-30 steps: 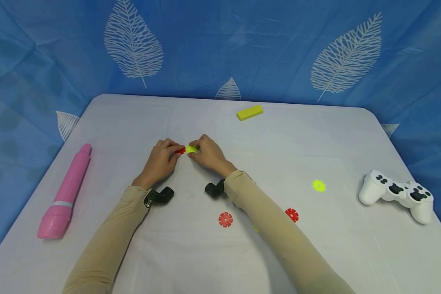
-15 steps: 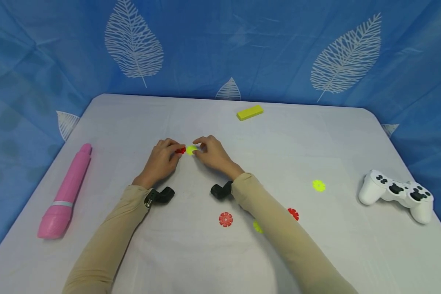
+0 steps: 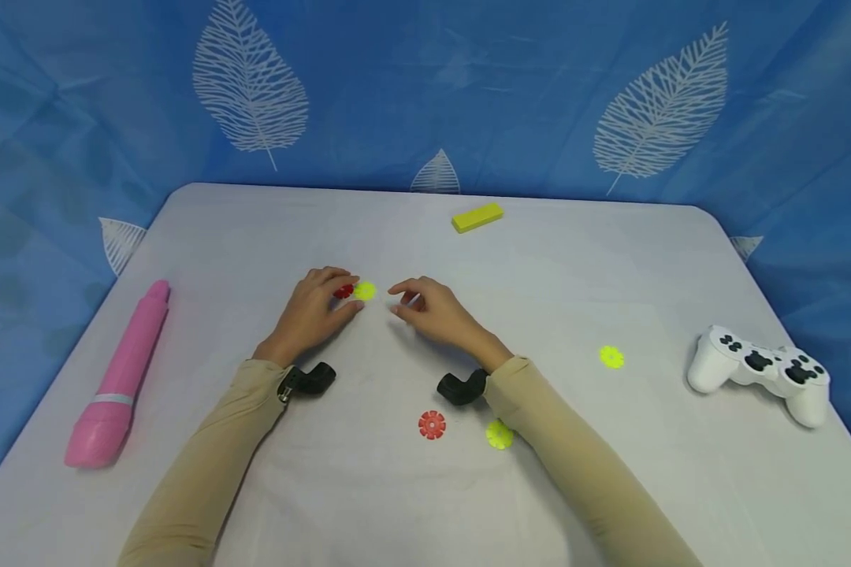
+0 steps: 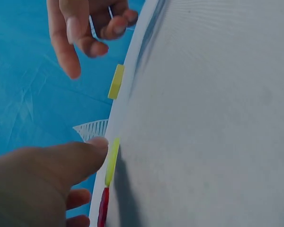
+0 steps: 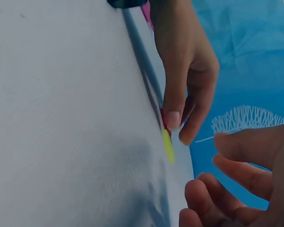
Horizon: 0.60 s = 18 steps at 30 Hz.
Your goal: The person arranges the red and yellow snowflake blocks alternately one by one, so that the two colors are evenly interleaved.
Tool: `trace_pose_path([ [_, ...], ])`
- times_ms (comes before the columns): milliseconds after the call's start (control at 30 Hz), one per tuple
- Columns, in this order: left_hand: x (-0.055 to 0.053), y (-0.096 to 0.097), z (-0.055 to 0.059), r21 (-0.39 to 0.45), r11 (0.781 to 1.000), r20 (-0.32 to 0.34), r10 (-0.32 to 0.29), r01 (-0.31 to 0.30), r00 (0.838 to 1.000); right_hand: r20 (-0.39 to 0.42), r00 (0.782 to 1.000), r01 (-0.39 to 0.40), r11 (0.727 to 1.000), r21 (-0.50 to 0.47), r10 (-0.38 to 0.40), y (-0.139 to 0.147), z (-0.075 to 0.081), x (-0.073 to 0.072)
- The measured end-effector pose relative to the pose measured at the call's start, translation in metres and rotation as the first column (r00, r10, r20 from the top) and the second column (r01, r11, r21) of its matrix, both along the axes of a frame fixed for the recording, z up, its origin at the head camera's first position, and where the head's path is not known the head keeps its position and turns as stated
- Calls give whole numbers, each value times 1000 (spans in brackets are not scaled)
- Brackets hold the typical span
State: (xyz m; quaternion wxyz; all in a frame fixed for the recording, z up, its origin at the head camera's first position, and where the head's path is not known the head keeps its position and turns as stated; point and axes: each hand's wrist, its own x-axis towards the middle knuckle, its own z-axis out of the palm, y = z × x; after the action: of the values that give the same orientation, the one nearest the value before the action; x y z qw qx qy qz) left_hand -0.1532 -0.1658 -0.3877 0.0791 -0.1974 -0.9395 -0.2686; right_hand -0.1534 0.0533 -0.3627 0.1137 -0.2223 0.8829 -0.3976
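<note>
The right hand (image 3: 440,315) has let go of the yellow disc (image 3: 365,290) and drawn back to its own side; on my feed its fingers bend loosely around nothing. The left hand (image 3: 312,309) has loosened too: I see thumb and forefinger parted, where they pinched the red disc (image 3: 343,291) a second ago. Both discs lie at the left hand's fingertips, edge to edge, the yellow one on the side facing the right hand. I take this to mean the pair sits together without a grip (whether the rims interlock, I can't tell from here). Nearer the wearer than the right hand, a spare red disc (image 3: 432,425) and a spare yellow disc (image 3: 499,435) lie apart, unheld.
</note>
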Motion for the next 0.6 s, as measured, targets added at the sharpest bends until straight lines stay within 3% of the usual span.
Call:
trace_pose_path([
  [300,-7,19,1,-63,997,14,-41,41,999,-14,985,-169,985,10,170,20,0,33],
  [600,-8,24,-1,-96,995,41,-31,35,999,14,964,-264,961,76,264,34,4,64],
])
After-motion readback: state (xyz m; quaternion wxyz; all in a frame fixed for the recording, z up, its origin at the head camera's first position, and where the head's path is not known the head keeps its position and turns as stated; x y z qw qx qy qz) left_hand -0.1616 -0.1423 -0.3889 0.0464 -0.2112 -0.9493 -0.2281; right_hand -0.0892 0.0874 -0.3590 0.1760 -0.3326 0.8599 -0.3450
